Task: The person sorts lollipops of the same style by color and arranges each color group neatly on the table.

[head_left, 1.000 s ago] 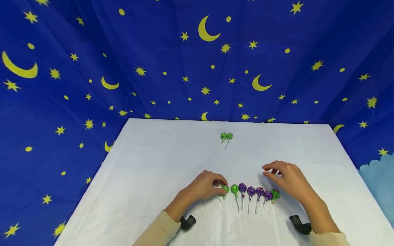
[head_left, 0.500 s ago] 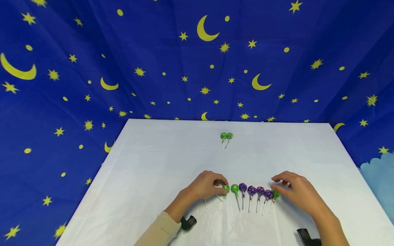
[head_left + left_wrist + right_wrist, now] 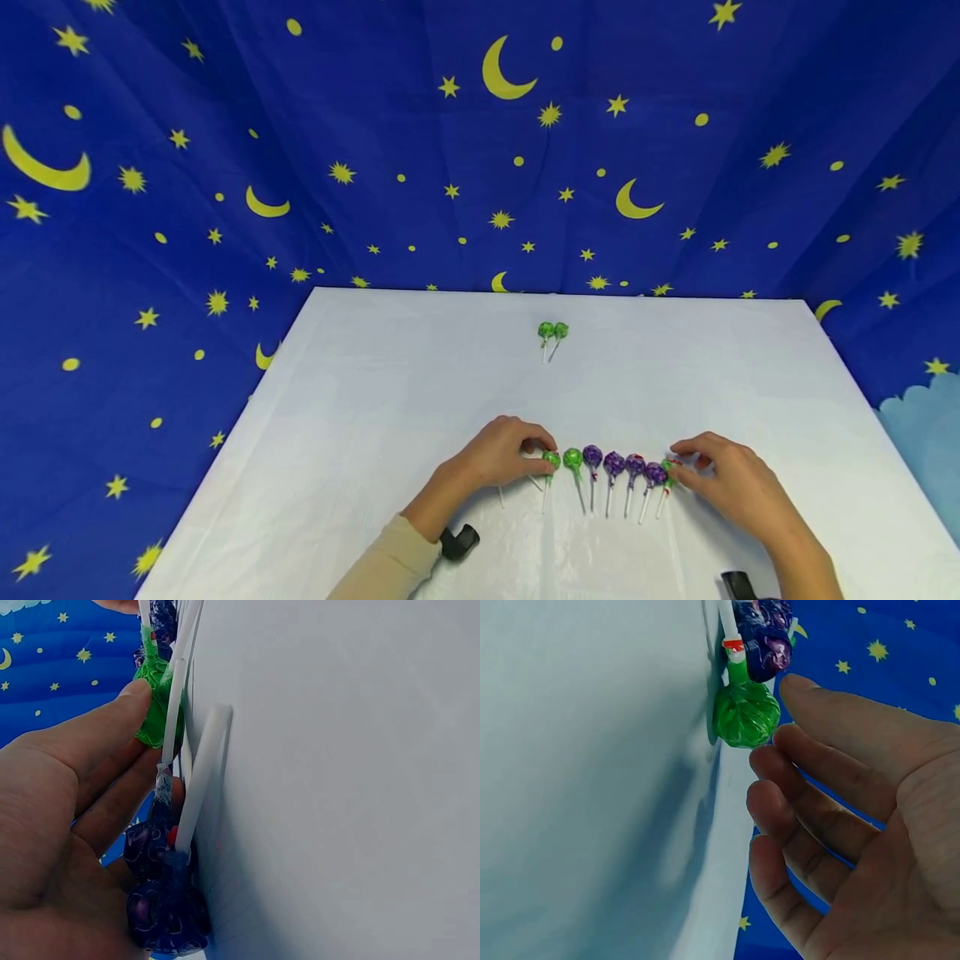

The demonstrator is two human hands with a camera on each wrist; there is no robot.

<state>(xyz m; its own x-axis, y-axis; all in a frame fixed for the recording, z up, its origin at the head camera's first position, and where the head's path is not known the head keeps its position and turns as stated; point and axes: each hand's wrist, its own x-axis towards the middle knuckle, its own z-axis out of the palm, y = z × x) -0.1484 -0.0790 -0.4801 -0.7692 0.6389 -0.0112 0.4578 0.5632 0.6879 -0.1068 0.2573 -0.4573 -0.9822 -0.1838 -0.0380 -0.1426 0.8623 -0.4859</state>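
In the head view my left hand [image 3: 501, 450] pinches the head of a green lollipop [image 3: 551, 462] at the left of a row. The left wrist view shows the thumb on that green wrapper [image 3: 156, 712], with two purple lollipops [image 3: 169, 915] close under the palm. From above, the hand hides their heads. My right hand [image 3: 731, 475] is at the row's right end, beside another green lollipop [image 3: 667, 475]. In the right wrist view its thumb and fingers are parted next to that green head [image 3: 746, 714], not closed round it. Between them lie one green lollipop [image 3: 573, 460] and several purple lollipops [image 3: 614, 464].
Two green lollipops [image 3: 553, 332] lie together near the back of the white table [image 3: 405, 358]. Blue cloth with moons and stars [image 3: 420, 125] rises behind and at the sides. Black wrist straps [image 3: 459, 543] show by the forearms.
My right hand has come down and slightly right, from above the row to the green lollipop at its right end. The left hand has stayed on its green lollipop.
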